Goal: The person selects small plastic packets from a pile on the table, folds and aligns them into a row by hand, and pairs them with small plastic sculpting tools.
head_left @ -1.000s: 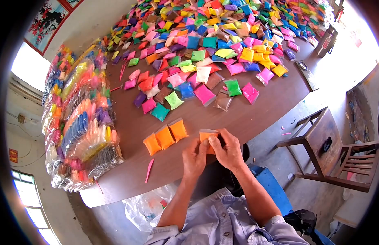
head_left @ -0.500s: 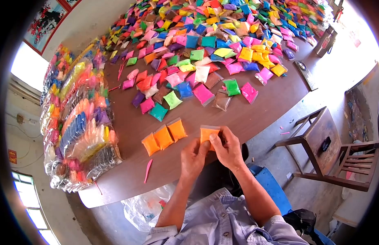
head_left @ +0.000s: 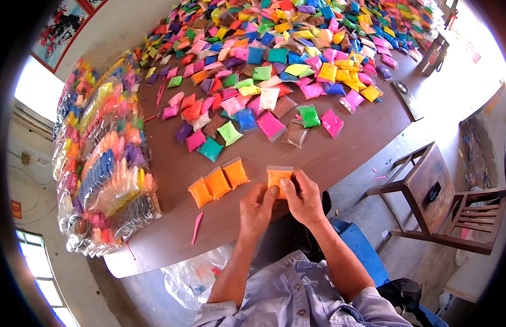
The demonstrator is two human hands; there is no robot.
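Between my two hands is a small clear packet of orange stuff [head_left: 277, 176], held upright near the table's front edge. My left hand [head_left: 257, 210] pinches its lower left side, and my right hand [head_left: 304, 199] presses its right side with the thumb across the front. Both hands are closed on it, and the fingers behind the packet are hidden. Left of my hands, several orange packets [head_left: 217, 183] lie in a slanting row on the brown table [head_left: 171, 191]. A pink plastic tool [head_left: 197, 228] lies below that row.
A large heap of colourful packets [head_left: 258, 71] covers the far part of the table. Bundled clear bags of coloured pieces [head_left: 108, 163] are stacked along the left edge. A dark flask [head_left: 434, 55] stands at the far right. A wooden chair [head_left: 433, 188] is on the floor to the right.
Almost nothing differs. Both hands keep hold of the orange packet, which has shifted very slightly, and the thumbs have moved a little on it.
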